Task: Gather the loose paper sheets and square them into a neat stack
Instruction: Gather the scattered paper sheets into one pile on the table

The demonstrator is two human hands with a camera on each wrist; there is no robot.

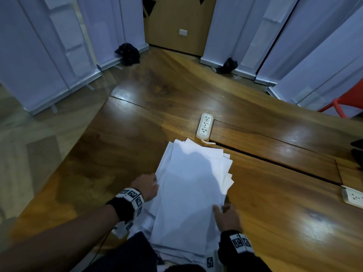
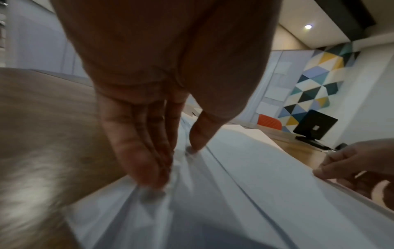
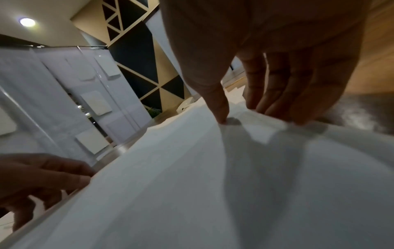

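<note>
A loose pile of white paper sheets (image 1: 192, 193) lies on the wooden table (image 1: 284, 222) in front of me, with corners fanned out at its far end and right side. My left hand (image 1: 147, 185) is at the pile's left edge. In the left wrist view its straight fingers (image 2: 145, 168) press on the lower sheets (image 2: 245, 193) and the thumb touches beside them. My right hand (image 1: 227, 214) is at the near right edge. In the right wrist view its thumb (image 3: 219, 107) rests on the top sheet (image 3: 192, 185) and its fingers lie on the sheets that stick out.
A white power strip (image 1: 204, 125) lies just beyond the pile, by a long slot in the table. Another power strip (image 1: 351, 197) sits at the right edge. White panels ring the table, with a red chair (image 1: 341, 107) behind on the right.
</note>
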